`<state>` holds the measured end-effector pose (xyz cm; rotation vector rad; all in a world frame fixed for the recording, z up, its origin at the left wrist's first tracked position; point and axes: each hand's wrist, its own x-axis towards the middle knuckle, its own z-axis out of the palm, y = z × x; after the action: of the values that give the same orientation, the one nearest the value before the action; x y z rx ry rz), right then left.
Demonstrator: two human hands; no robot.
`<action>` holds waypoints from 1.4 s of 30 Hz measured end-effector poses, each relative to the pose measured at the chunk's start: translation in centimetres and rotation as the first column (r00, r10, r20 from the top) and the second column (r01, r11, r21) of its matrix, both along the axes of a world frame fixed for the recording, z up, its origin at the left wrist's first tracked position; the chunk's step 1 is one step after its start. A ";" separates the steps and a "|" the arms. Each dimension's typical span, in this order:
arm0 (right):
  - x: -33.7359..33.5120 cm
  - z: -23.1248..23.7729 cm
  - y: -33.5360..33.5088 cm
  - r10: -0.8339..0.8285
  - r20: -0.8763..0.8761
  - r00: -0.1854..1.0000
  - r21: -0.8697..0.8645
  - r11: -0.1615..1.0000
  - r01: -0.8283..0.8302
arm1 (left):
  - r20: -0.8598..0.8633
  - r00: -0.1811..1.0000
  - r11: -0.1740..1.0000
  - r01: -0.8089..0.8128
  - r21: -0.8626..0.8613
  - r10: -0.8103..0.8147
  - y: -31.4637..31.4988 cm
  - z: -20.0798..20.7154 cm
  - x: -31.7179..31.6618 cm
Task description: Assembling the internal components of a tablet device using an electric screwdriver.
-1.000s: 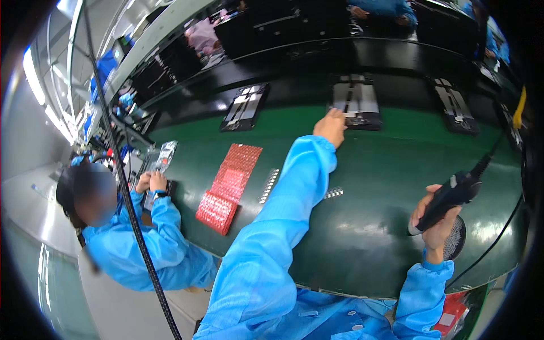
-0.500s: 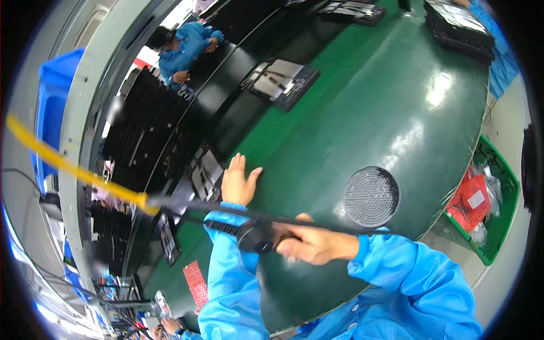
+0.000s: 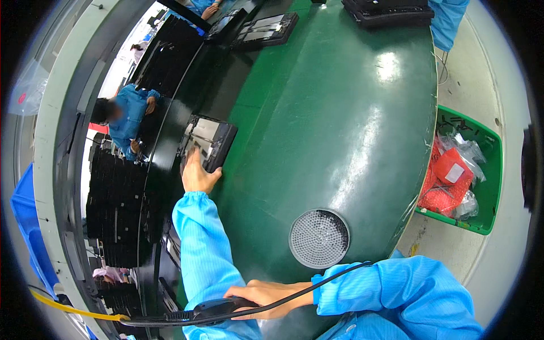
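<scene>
My left hand point(image 3: 198, 173) reaches forward over the near edge of a flat black-framed electronic unit point(image 3: 218, 139) with silver panels. The fingers lie over the unit and the thumb is spread beside its near corner; the hand looks open. In my right hand point(image 3: 271, 296) is a black corded hand tool point(image 3: 218, 309), which looks like an electric screwdriver, held low across my left sleeve. Its working tip cannot be made out. A round grey tray point(image 3: 319, 238) with a grid of small holes and dark screws at one side sits on the green table point(image 3: 317, 147).
A similar unit point(image 3: 266, 29) lies farther off on the dark belt strip, with a black stack point(image 3: 388, 12) at the far right. A green crate point(image 3: 490, 187) of red and clear bags stands beside the table. Across the belt a person in blue point(image 3: 127, 116) works.
My left hand has moved forward and left onto the unit, which has come nearer along the belt. My right hand, holding the tool, has dropped lower and left. The view has shifted too.
</scene>
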<state>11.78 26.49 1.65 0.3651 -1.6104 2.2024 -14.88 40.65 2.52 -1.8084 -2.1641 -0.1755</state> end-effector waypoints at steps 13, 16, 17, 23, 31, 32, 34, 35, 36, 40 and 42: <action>-0.9 -0.3 -0.5 -0.390 -0.131 0.912 -0.069 0.921 0.384 | 0.015 0.997 0.998 0.069 0.008 -0.069 -18.0 -2.7 5.9; 0.3 1.6 0.1 -0.084 -0.007 0.996 -0.254 0.964 0.080 | 0.645 0.758 0.987 -0.010 0.160 -0.097 -25.7 -6.1 7.0; 0.2 1.7 0.4 -0.156 0.021 0.988 -0.210 0.965 0.157 | 0.999 0.049 0.982 -0.188 0.030 -0.022 -27.8 -6.3 8.9; 4.0 3.7 6.8 -0.441 -0.048 0.896 -0.310 0.859 0.406 | 0.268 0.944 0.981 0.181 0.069 -0.193 -33.2 -3.1 18.1; 5.7 0.8 8.8 -0.546 -0.117 0.830 -0.166 0.835 0.525 | 0.360 0.901 0.969 0.203 0.143 -0.242 -36.4 -4.1 23.6; 5.8 0.7 8.9 -0.563 -0.091 0.822 -0.108 0.826 0.554 | 0.367 0.898 0.968 0.200 0.149 -0.242 -36.1 -4.2 23.4; 5.7 0.4 8.7 -0.576 -0.057 0.815 -0.056 0.817 0.574 | 0.423 0.871 0.968 0.212 0.137 -0.251 -35.6 -4.2 23.2; 5.6 0.5 8.6 -0.574 -0.056 0.817 -0.051 0.819 0.572 | 0.425 0.870 0.968 0.209 0.141 -0.250 -35.3 -4.2 23.1; 5.6 0.5 8.4 -0.589 -0.051 0.807 -0.026 0.808 0.588 | 0.419 0.873 0.967 0.210 0.142 -0.251 -35.0 -4.2 23.0; 5.4 0.1 8.0 -0.601 -0.043 0.798 -0.004 0.799 0.601 | 0.462 0.841 0.958 0.219 0.185 -0.281 -34.5 -3.7 23.0; 5.2 0.1 7.8 -0.604 -0.041 0.796 0.005 0.796 0.605 | 0.507 0.802 0.945 0.219 0.241 -0.315 -34.7 -3.4 22.7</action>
<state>16.94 34.29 1.79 -0.1075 -1.4602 1.6733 7.80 5.95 -0.87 -2.1415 -2.1126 -1.0252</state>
